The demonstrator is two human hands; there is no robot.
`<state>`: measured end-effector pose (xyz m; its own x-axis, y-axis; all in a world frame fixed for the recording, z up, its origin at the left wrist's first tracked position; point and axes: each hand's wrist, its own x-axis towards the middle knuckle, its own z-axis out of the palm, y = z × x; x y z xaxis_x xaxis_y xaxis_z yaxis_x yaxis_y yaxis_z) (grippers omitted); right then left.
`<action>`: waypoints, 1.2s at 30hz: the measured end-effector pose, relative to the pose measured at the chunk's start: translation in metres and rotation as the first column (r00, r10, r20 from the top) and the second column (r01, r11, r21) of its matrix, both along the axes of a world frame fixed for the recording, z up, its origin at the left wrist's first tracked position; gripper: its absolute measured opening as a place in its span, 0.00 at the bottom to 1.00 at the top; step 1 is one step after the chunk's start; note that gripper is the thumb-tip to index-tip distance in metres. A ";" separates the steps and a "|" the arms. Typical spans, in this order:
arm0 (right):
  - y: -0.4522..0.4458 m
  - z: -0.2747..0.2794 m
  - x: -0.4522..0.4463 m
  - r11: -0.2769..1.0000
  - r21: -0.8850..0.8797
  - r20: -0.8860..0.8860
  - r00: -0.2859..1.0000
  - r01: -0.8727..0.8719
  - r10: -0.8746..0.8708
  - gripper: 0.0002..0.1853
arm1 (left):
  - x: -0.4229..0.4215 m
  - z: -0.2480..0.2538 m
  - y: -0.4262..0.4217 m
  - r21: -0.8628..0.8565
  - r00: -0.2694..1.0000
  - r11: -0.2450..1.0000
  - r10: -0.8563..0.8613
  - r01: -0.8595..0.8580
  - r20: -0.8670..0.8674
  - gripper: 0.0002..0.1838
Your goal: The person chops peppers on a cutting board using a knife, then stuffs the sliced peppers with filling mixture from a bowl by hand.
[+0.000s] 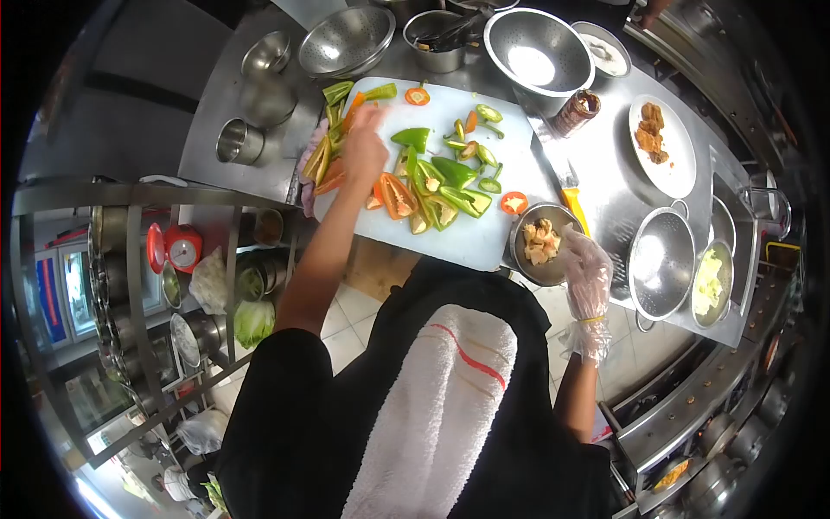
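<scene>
My bare left hand is over the left part of the white cutting board, beside green and orange pepper strips. Its fingers are smeared, so whether they hold a strip is unclear. In a clear plastic glove, my right hand grips the right rim of a small metal bowl at the board's lower right corner. Pale tan chunks lie in this bowl. Cut green pepper pieces and an opened orange pepper half cover the middle of the board.
A yellow-handled knife lies right of the board. Behind it stand a large colander and a dark jar. Farther right are a white plate with brown food and another colander. A metal cup stands at left.
</scene>
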<state>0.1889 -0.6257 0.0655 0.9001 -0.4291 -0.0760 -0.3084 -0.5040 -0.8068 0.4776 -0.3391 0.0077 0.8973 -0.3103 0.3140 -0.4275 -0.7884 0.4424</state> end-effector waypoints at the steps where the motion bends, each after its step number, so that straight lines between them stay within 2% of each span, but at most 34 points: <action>1: -0.002 -0.004 -0.003 1.000 0.007 0.049 0.999 0.004 -0.005 0.17 | 0.000 -0.010 0.000 -0.009 0.973 0.976 -0.216 0.216 -0.081 0.29; 2: -0.004 -0.007 -0.005 1.000 0.013 0.094 0.996 0.004 -0.005 0.17 | 0.002 -0.020 -0.002 -0.005 0.975 0.978 -0.209 0.209 -0.079 0.29; 4: -0.005 -0.009 -0.007 1.000 0.030 0.136 0.991 -0.005 0.001 0.16 | 0.016 -0.033 -0.007 0.097 0.850 0.844 -0.523 0.527 -0.064 0.32; 5: -0.005 -0.009 -0.008 0.999 0.043 0.176 0.984 -0.003 -0.005 0.16 | 0.021 -0.033 -0.007 0.101 0.853 0.848 -0.518 0.521 -0.061 0.32; 7: -0.005 -0.004 -0.007 0.999 0.040 0.170 0.985 0.012 -0.018 0.15 | 0.031 -0.027 -0.013 0.061 0.849 0.864 -0.475 0.500 -0.231 0.32; 8: -0.005 -0.001 -0.006 1.000 0.010 0.197 0.980 0.014 -0.016 0.14 | 0.042 -0.041 -0.012 0.039 0.863 0.863 -0.500 0.504 -0.069 0.30; 9: -0.006 0.003 -0.006 1.000 -0.021 0.220 0.975 0.021 -0.016 0.13 | 0.046 -0.040 -0.015 0.036 0.856 0.856 -0.512 0.515 -0.067 0.30; 11: -0.007 0.009 -0.007 0.998 -0.053 0.187 0.982 0.034 -0.023 0.13 | 0.052 -0.039 -0.024 -0.252 0.893 0.948 -0.279 0.196 -0.354 0.24; 12: -0.007 0.013 -0.006 0.996 -0.081 0.154 0.988 0.032 -0.019 0.13 | 0.046 -0.032 -0.031 -0.536 0.791 0.842 -0.368 0.061 -0.488 0.21; 13: -0.007 0.018 -0.003 0.995 -0.083 0.149 0.988 0.062 -0.049 0.13 | 0.036 -0.020 -0.041 -0.538 0.777 0.839 -0.393 0.083 -0.492 0.21; 15: -0.003 0.026 0.006 0.952 -0.306 0.242 0.965 -0.026 0.104 0.14 | 0.003 0.013 -0.063 -0.614 0.570 0.790 -0.507 0.006 -0.647 0.21; 17: 0.008 0.020 0.022 0.952 -0.306 0.256 0.962 -0.014 0.096 0.16 | -0.040 0.042 -0.093 -0.590 0.505 0.803 -0.546 0.086 -0.669 0.21; 19: 0.015 0.027 0.039 0.966 -0.257 0.269 0.959 -0.012 0.084 0.18 | -0.074 0.048 -0.116 -0.604 0.367 0.785 -0.606 0.137 -0.705 0.25; 20: 0.020 0.026 0.048 0.953 -0.303 0.302 0.950 0.012 0.084 0.18 | -0.084 0.040 -0.122 -0.607 0.302 0.758 -0.652 0.239 -0.695 0.19; 21: 0.020 0.024 0.055 0.936 -0.350 0.338 0.936 0.032 0.094 0.18 | -0.097 0.043 -0.130 -0.617 0.281 0.747 -0.664 0.247 -0.693 0.19; 22: 0.016 0.013 0.055 0.934 -0.355 0.330 0.940 0.042 0.083 0.18 | -0.113 0.050 -0.138 -0.594 0.251 0.736 -0.673 0.325 -0.696 0.14; 23: 0.015 -0.004 0.054 0.943 -0.334 0.220 0.973 0.006 0.072 0.17 | -0.126 0.054 -0.145 -0.566 0.227 0.722 -0.675 0.398 -0.702 0.10; 24: 0.017 -0.011 0.054 0.952 -0.306 0.110 0.992 -0.032 0.069 0.17 | -0.134 0.049 -0.149 -0.435 0.413 0.748 -0.649 0.501 -0.639 0.04; 25: 0.016 -0.016 0.051 0.952 -0.304 0.108 0.992 -0.035 0.071 0.17 | -0.138 0.043 -0.151 -0.435 0.413 0.750 -0.647 0.499 -0.641 0.04; 27: 0.015 -0.022 0.046 0.905 -0.412 -0.044 0.994 -0.108 0.099 0.15 | -0.141 0.033 -0.152 -0.436 0.398 0.712 -0.683 0.550 -0.613 0.05; 28: 0.014 -0.026 0.044 0.907 -0.407 -0.047 0.994 -0.113 0.103 0.15 | -0.140 0.028 -0.152 -0.400 0.378 0.723 -0.656 0.563 -0.654 0.09; 29: 0.010 -0.031 0.043 0.925 -0.360 0.022 0.991 -0.116 0.133 0.15 | -0.141 0.025 -0.150 -0.398 0.377 0.726 -0.652 0.561 -0.658 0.09; 30: 0.006 -0.034 0.041 0.941 -0.315 0.094 0.983 -0.121 0.158 0.15 | -0.141 0.027 -0.150 -0.478 0.300 0.747 -0.639 0.462 -0.708 0.12; 31: 0.000 -0.035 0.038 0.942 -0.313 0.094 0.983 -0.122 0.158 0.15 | -0.141 0.028 -0.150 -0.543 0.216 0.763 -0.630 0.351 -0.746 0.16; 32: -0.007 -0.036 0.035 0.988 -0.084 0.075 0.988 -0.129 0.135 0.16 | -0.137 0.024 -0.147 -0.542 0.218 0.764 -0.629 0.351 -0.746 0.16; 33: -0.015 -0.038 0.031 0.981 0.149 0.051 0.992 -0.125 0.119 0.16 | -0.131 0.016 -0.142 -0.604 0.142 0.731 -0.666 0.318 -0.732 0.18; 34: -0.024 -0.035 0.022 0.795 0.606 -0.062 0.995 -0.028 0.082 0.18 | -0.126 0.011 -0.137 -0.661 0.066 0.697 -0.700 0.277 -0.711 0.21; 35: -0.027 -0.036 0.016 0.793 0.609 -0.064 0.994 -0.030 0.087 0.18 | -0.123 0.007 -0.134 -0.659 0.067 0.701 -0.697 0.272 -0.714 0.21; 36: -0.028 -0.036 0.013 0.810 0.585 0.021 0.999 -0.036 0.029 0.18 | -0.119 0.007 -0.133 -0.647 0.060 0.713 -0.683 0.271 -0.728 0.21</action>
<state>0.2014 -0.6534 0.0298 0.9147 -0.2772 -0.2940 -0.2904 0.0549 -0.9553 0.3582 -0.4718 0.0151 0.2711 -0.8840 -0.3809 0.1853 -0.3404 0.9218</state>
